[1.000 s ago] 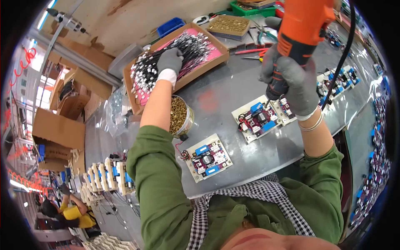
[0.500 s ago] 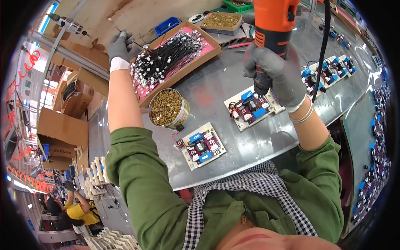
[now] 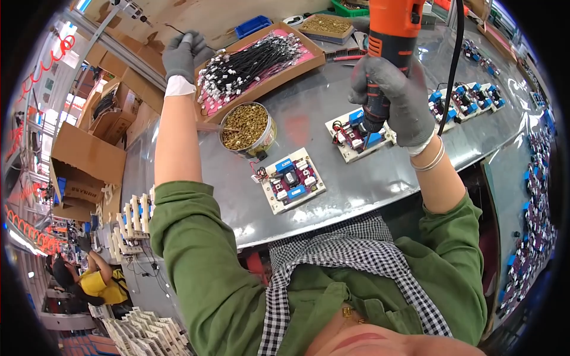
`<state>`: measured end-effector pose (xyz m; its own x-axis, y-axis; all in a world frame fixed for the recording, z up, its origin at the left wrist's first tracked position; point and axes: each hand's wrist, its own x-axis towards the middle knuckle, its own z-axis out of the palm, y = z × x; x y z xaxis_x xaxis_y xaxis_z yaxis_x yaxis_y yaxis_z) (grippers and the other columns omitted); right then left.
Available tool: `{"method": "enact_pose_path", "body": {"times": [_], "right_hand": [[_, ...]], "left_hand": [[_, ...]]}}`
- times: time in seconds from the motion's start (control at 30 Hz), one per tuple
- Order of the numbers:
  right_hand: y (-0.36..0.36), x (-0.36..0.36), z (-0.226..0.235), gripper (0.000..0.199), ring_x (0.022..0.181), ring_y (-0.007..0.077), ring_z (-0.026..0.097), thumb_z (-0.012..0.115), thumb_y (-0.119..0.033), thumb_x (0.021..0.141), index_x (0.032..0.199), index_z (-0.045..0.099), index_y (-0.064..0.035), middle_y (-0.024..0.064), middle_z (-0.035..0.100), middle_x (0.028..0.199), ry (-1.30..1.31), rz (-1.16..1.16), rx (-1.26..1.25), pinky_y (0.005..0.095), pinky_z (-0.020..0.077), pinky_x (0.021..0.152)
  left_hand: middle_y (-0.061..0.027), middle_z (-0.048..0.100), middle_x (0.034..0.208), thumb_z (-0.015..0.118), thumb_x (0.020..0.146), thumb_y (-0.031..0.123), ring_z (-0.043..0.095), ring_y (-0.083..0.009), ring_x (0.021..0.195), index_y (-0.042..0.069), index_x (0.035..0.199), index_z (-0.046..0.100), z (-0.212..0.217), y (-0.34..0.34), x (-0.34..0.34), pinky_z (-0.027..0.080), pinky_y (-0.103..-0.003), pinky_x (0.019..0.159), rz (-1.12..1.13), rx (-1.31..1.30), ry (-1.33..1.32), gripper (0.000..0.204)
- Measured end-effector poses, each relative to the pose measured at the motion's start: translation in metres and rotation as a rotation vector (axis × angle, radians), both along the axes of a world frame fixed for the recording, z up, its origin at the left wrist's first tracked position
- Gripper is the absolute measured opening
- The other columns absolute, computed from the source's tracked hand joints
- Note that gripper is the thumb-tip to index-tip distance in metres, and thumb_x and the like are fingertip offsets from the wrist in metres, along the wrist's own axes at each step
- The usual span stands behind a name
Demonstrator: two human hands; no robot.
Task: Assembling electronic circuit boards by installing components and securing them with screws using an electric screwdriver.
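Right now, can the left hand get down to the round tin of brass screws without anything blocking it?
Probably yes. The left hand is raised beyond the wire tray, pinching a thin wire; the tin sits open below the forearm with nothing over it, though the grip is occupied.

A tin of screws (image 3: 244, 127) stands between the cable tray (image 3: 309, 56) behind and a circuit board (image 3: 293, 180) in front. A second circuit board (image 3: 356, 135) lies to the right.

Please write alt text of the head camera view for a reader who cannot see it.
A person's gloved right hand grips an orange electric screwdriver over a small circuit board on a grey metal table. The gloved left hand pinches a thin black wire beside a wooden tray of black cables, near a round tin of brass screws.
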<state>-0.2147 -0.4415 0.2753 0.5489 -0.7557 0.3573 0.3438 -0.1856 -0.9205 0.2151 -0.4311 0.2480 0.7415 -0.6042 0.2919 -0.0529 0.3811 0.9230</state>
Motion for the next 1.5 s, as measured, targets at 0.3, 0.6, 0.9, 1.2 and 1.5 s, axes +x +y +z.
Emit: {"method": "enact_pose_path", "body": {"times": [0.3, 0.6, 0.9, 1.2, 1.5], "right_hand": [[0.027, 0.005, 0.004, 0.037, 0.063, 0.0123, 0.062, 0.076, -0.030, 0.088, 0.111, 0.060, -0.0054, 0.0035, 0.064, 0.074, -0.101, 0.086, -0.007, 0.0291, 0.0539, 0.062], [0.038, 0.037, -0.006, 0.044, 0.068, 0.0166, 0.062, 0.056, -0.046, 0.098, 0.104, 0.060, -0.0026, 0.0074, 0.062, 0.083, -0.056, 0.267, -0.079, 0.0347, 0.0568, 0.067], [0.080, 0.114, -0.047, 0.075, 0.061, 0.0159, 0.059, 0.051, -0.054, 0.103, 0.147, 0.034, 0.0044, 0.0070, 0.060, 0.075, -0.982, 1.025, 0.171, 0.0312, 0.0533, 0.060], [0.145, 0.079, -0.048, 0.067, 0.064, 0.0139, 0.058, 0.062, -0.059, 0.095, 0.125, 0.050, 0.0005, 0.0069, 0.062, 0.080, -0.052, 0.180, -0.041, 0.0271, 0.0487, 0.058], [0.068, 0.138, -0.127, 0.063, 0.064, 0.0149, 0.058, 0.059, -0.066, 0.094, 0.090, 0.061, -0.0027, 0.0077, 0.062, 0.075, -0.900, 0.986, -0.392, 0.0266, 0.0460, 0.057]], "left_hand": [[-0.0051, 0.074, 0.097, 0.062, 0.102, 0.014, 0.063, -0.0098, 0.070, 0.002, 0.115, 0.071, 0.033, 0.051, -0.026, 0.057, -0.027, 0.062, -0.082, -0.065, -0.167, 0.020], [0.0002, 0.067, 0.083, 0.070, 0.095, 0.020, 0.061, -0.0093, 0.077, -0.001, 0.106, 0.076, 0.015, 0.183, -0.153, 0.049, -0.027, 0.071, -0.092, 0.381, -0.677, 0.024], [-0.0080, 0.060, 0.080, 0.066, 0.083, 0.012, 0.057, -0.0169, 0.071, -0.004, 0.086, 0.071, -0.114, 0.289, -0.234, 0.045, -0.031, 0.065, -0.019, 0.743, -0.536, 0.017], [-0.0087, 0.059, 0.070, 0.069, 0.078, 0.018, 0.057, -0.0254, 0.071, 0.003, 0.079, 0.075, -0.164, 0.287, -0.250, 0.045, -0.040, 0.066, 0.127, 0.692, -0.387, 0.016], [-0.0107, 0.062, 0.078, 0.067, 0.082, 0.013, 0.059, -0.0206, 0.069, -0.002, 0.085, 0.074, -0.166, 0.286, -0.249, 0.046, -0.032, 0.065, 0.093, 0.701, -0.456, 0.017]]}}
